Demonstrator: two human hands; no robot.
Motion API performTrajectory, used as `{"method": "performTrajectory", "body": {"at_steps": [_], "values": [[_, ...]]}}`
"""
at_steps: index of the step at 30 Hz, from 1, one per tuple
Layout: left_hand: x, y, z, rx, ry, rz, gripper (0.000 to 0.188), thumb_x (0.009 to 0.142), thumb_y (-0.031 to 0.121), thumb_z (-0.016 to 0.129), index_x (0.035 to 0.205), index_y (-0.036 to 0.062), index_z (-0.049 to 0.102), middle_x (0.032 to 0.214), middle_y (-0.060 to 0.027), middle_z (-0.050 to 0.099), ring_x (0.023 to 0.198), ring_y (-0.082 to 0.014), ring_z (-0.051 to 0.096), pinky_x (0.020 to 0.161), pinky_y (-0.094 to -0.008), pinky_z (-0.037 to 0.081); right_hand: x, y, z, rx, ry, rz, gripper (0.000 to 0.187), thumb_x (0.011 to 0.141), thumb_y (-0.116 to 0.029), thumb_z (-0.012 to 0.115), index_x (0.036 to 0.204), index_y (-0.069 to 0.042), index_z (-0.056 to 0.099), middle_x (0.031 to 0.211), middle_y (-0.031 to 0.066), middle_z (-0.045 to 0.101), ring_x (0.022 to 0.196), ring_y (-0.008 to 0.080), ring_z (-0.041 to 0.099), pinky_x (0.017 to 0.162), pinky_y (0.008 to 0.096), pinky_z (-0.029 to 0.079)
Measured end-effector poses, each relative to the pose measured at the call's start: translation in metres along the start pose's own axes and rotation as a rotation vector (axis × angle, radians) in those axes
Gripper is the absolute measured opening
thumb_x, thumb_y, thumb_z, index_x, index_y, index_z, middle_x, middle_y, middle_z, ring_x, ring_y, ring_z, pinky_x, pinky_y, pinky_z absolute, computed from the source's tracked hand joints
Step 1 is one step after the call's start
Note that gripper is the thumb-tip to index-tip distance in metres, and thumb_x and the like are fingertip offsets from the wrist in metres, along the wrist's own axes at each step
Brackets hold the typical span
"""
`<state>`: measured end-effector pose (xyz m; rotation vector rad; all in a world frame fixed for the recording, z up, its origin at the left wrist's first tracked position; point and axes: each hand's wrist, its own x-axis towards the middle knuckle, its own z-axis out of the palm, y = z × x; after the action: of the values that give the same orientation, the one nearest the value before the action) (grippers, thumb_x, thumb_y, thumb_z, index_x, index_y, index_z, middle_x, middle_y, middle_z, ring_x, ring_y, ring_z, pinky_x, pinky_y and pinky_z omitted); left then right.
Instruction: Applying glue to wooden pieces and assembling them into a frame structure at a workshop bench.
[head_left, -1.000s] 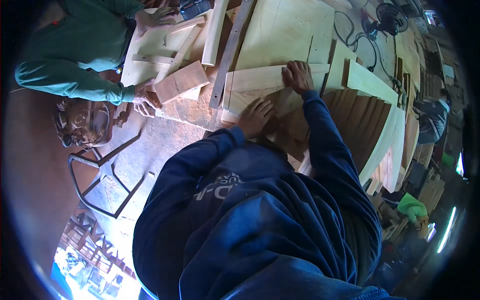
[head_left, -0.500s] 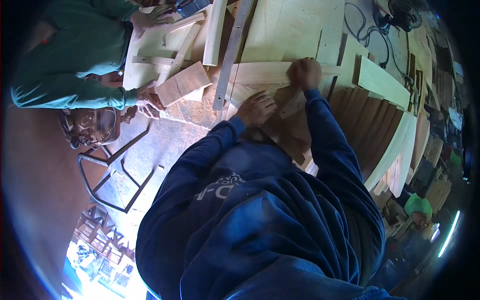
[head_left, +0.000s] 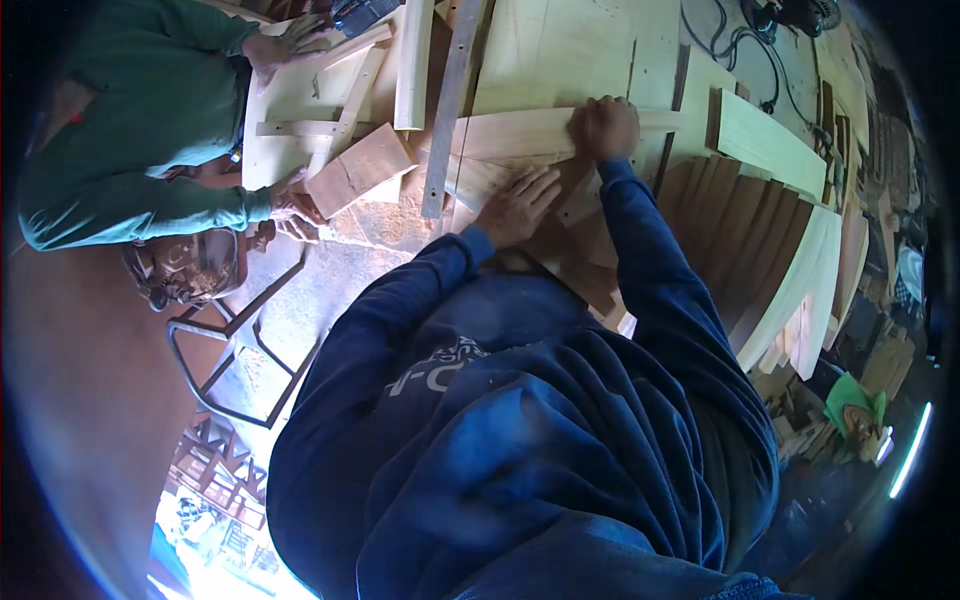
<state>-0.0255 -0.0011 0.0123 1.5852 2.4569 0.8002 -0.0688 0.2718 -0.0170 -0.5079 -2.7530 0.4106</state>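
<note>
1. Pale wooden strip (head_left: pixel 520 133): lies crosswise over the near part of a large pale panel (head_left: pixel 555 60), with one end close to a drilled grey bar (head_left: pixel 440 120) and the other out past the right hand (head_left: pixel 608 128).
2. Right hand: rests at the strip, right of its middle, with fingers curled together in a fist; cannot tell whether clamped on the wood.
3. Left hand (head_left: pixel 517 207): sits nearer the body, just short of the strip, with fingers stretched out and slightly apart; cannot tell whether touching the short pale piece (head_left: pixel 475 182) beside it.
4. Drilled grey bar: runs lengthwise along the left side of the large pale panel.
5. Brown wooden block (head_left: pixel 360 168): lies slantwise left of the bar, touching or just beside a co-worker's near hand (head_left: pixel 293 205).
6. Co-worker's far hand (head_left: pixel 285 50): rests on a pale board (head_left: pixel 288 105), near narrow slats (head_left: pixel 360 95); belongs with a green sleeve (head_left: pixel 190 205).
7. Brown boards (head_left: pixel 735 220): stand in a row to the right, with black cable (head_left: pixel 755 70) farther off.
8. Dark metal frame (head_left: pixel 265 295): stands on the floor, lower left.
</note>
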Motion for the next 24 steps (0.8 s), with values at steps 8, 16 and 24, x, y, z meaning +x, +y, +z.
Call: {"method": "performTrajectory", "body": {"at_steps": [8,16,24], "values": [[0.033,-0.003,0.000,0.050,0.030,-0.343,0.097,0.089,0.042,0.070,0.160,-0.0084,0.029,0.170,-0.0271,0.025,0.161,-0.0383,0.019,0.133,-0.0501,0.014,0.001,-0.002,0.002,-0.004,0.058,-0.005,0.025,0.095,-0.032,0.068,0.090,-0.008,0.066,0.097,0.0157,0.064,0.100,0.0386,0.060,0.094,0.0502,0.046],[0.037,-0.010,-0.001,0.061,-0.030,-0.349,0.102,0.082,0.044,0.074,0.159,-0.0083,0.031,0.170,-0.0257,0.026,0.160,-0.0381,0.021,0.133,-0.0495,0.015,0.002,-0.002,0.004,-0.019,0.071,0.004,0.029,0.095,-0.036,0.068,0.088,-0.009,0.067,0.094,0.0146,0.065,0.097,0.0378,0.061,0.092,0.0498,0.046],[0.041,-0.015,0.003,0.105,-0.028,-0.324,0.106,0.082,0.047,0.074,0.160,-0.0077,0.029,0.172,-0.0251,0.023,0.162,-0.0368,0.017,0.134,-0.0491,0.012,0.008,0.004,0.008,0.038,0.111,-0.033,0.026,0.093,-0.033,0.070,0.085,-0.009,0.067,0.093,0.0148,0.064,0.096,0.0379,0.061,0.090,0.0500,0.047]]}}
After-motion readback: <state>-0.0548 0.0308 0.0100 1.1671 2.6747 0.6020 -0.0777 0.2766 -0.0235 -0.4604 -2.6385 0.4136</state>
